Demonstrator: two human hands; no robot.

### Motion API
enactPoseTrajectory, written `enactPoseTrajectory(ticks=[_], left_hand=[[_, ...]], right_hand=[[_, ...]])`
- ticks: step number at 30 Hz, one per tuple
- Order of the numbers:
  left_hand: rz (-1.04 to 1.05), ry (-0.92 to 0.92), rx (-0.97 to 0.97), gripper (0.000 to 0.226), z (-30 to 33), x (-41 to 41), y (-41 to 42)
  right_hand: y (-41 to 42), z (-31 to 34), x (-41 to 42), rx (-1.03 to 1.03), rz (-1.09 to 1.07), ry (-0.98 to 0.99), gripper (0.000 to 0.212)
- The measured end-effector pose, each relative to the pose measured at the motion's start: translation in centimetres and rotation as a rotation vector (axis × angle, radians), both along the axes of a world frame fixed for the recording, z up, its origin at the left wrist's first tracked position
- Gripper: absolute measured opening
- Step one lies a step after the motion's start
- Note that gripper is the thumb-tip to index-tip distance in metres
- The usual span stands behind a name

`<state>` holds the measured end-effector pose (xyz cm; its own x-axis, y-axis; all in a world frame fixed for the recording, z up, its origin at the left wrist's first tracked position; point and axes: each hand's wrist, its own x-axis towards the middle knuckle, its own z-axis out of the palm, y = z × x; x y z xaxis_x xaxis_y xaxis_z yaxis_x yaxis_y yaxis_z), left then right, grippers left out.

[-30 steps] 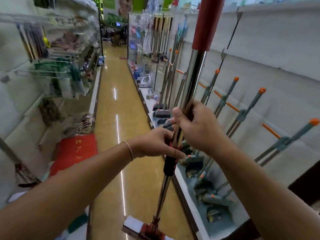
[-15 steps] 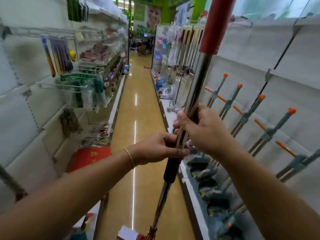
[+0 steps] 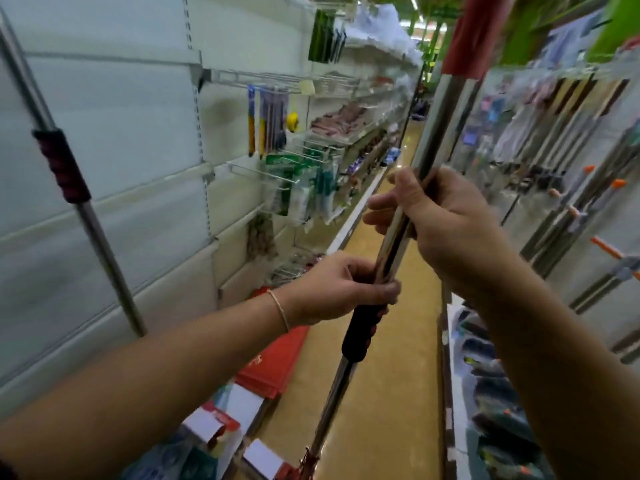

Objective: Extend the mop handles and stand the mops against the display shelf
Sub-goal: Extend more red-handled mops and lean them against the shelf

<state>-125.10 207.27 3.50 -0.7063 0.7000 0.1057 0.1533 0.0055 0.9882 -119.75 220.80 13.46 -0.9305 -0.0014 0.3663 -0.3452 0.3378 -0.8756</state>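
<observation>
I hold a mop upright in the aisle by its shiny steel handle [image 3: 437,126], which has a red grip at the top and a black twist collar [image 3: 362,336] lower down. My left hand [image 3: 341,289] is closed on the pole just above the collar. My right hand [image 3: 446,230] wraps the upper tube a little higher. The mop's head [image 3: 266,460] shows at the bottom edge. A second steel mop with a dark collar [image 3: 60,164] leans against the white display shelf [image 3: 104,220] on the left.
The yellow aisle floor [image 3: 384,393] runs ahead between the two shelf rows. On the right, several grey mops with orange tips [image 3: 599,199] lean on a shelf. Hanging goods [image 3: 301,188] and red boxes [image 3: 277,365] fill the left shelf.
My view has swung left toward the left shelf, bringing the leaning second mop into sight. My hands keep their grip on the pole, the right hand sitting a bit higher above the left.
</observation>
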Motion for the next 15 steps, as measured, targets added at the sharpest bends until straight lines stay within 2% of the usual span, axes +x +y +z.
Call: enactPoseTrajectory(ticks=[3, 7, 11, 15], left_hand=[[0.117, -0.009, -0.034, 0.036, 0.4, -1.6, 0.0], [0.306, -0.008, -0.045, 0.046, 1.1, -3.2, 0.0], [0.465, 0.015, 0.005, 0.029, 1.2, -3.3, -0.5], [0.555, 0.002, 0.035, 0.024, 0.3, -2.7, -1.6]], right_hand=[[0.5, -0.1, -3.5, -0.012, 0.102, 0.007, 0.03], [0.3, -0.3, -7.2, -0.019, 0.235, 0.008, 0.03], [-1.0, -1.1, -9.1, -0.01, 0.337, -0.012, 0.039], [-2.4, -2.1, -9.9, -0.016, 0.454, -0.045, 0.035]])
